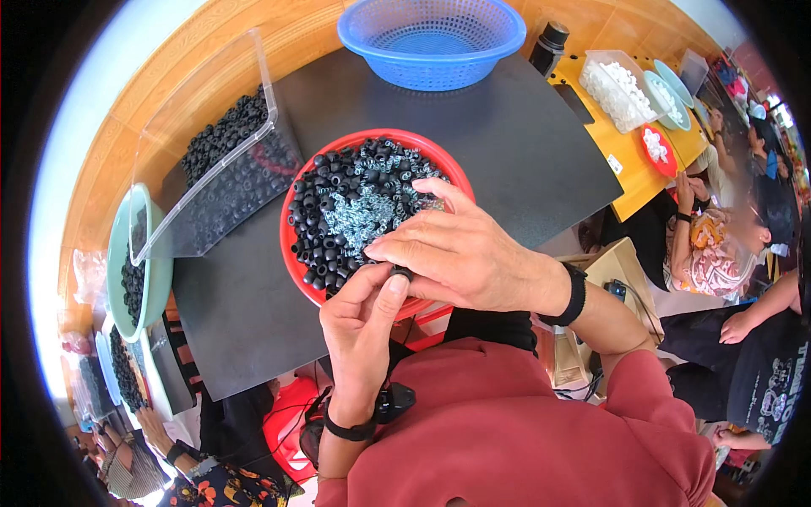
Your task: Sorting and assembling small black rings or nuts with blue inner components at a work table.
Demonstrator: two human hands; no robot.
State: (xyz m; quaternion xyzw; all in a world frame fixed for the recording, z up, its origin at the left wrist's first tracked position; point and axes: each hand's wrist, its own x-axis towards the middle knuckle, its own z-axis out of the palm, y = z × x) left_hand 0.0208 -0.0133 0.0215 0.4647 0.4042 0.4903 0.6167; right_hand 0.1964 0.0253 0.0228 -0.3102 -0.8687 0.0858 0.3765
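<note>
Precariously small, the rounded black plastic piece (402, 272) sits pinched between thumb and forefinger of the left hand (359, 317), over the near side of the round red plastic bowl (443, 157); the right hand (477, 255), fingers spread, grip unclear, could knock it loose.

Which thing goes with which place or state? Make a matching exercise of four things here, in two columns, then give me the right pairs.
Column one:
1. red basin
2. blue colander
3. clear plastic bin
4. left hand

Column two:
A. at the far edge of the black tabletop
B. thumb against a small black piece
C. holding coil springs among loose black pieces
D. left of the basin, partly filled with more black pieces

Right pairs: 1-C; 2-A; 3-D; 4-B
</note>
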